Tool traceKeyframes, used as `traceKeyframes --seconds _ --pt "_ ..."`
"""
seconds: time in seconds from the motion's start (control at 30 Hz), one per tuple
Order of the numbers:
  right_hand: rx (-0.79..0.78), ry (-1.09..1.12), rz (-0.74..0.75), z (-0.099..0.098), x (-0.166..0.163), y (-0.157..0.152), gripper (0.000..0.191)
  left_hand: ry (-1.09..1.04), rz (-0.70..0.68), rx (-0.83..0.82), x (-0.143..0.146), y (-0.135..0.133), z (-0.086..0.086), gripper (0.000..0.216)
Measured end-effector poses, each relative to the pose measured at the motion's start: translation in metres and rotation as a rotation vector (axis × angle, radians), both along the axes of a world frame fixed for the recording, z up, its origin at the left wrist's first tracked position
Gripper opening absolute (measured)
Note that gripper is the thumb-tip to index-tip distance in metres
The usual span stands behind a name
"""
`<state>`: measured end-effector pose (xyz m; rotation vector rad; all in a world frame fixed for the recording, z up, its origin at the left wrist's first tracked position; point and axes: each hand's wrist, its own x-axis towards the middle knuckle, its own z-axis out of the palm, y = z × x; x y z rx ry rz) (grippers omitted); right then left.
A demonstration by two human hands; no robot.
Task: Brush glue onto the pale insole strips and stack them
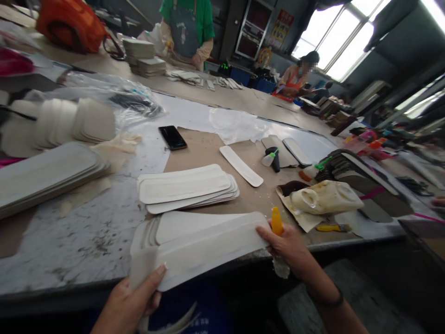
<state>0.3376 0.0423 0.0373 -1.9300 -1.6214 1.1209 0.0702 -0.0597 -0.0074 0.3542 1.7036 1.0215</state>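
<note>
A long white panel with rounded corners is stretched between my two hands at the table's front edge. My left hand pinches its left end, thumb on top; a pale, thin strip also lies at that hand. My right hand grips the right end and also holds a yellow-handled brush, its whitish, caked end pointing down. Just behind is a fanned pile of similar panels, partly covered by the held one. Beyond that sits a second stack of white panels.
A single panel and a phone lie farther back. On the right are a glue-stained container, another yellow brush and dark stacked pieces. More panels are stacked left. Two people work across the room.
</note>
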Motion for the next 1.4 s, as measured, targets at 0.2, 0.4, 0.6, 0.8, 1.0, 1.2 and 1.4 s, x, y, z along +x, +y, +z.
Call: traceKeyframes --seconds 0.2,0.4,0.6,0.8,1.0,1.2,1.4 --pt "-0.038 0.033 -0.061 -0.001 -0.003 -0.005 0.038 -0.132 -0.026 0.064 -0.012 0.001 0.007 0.051" --pt "-0.052 0.109 -0.09 -0.007 -0.011 -0.013 0.041 -0.184 0.1 0.08 -0.023 0.0 0.0 0.046" --pt "-0.19 0.475 -0.139 -0.018 -0.019 -0.02 0.049 -0.348 0.122 0.087 -0.031 -0.001 0.002 0.043" --pt "-0.31 0.738 -0.173 -0.023 -0.023 -0.02 0.046 -0.493 0.1 -0.014 -0.032 0.005 0.014 0.044" --pt "-0.261 0.635 -0.1 -0.006 -0.039 0.012 0.046 -0.335 0.106 0.102 -0.045 0.026 0.029 0.042" --pt "-0.107 0.597 0.013 0.018 -0.076 0.074 0.042 -0.091 0.048 0.187 -0.082 0.073 0.04 0.041" --pt "-0.085 0.483 -0.042 0.016 -0.086 0.118 0.031 0.062 0.054 0.148 -0.094 0.107 0.039 0.032"
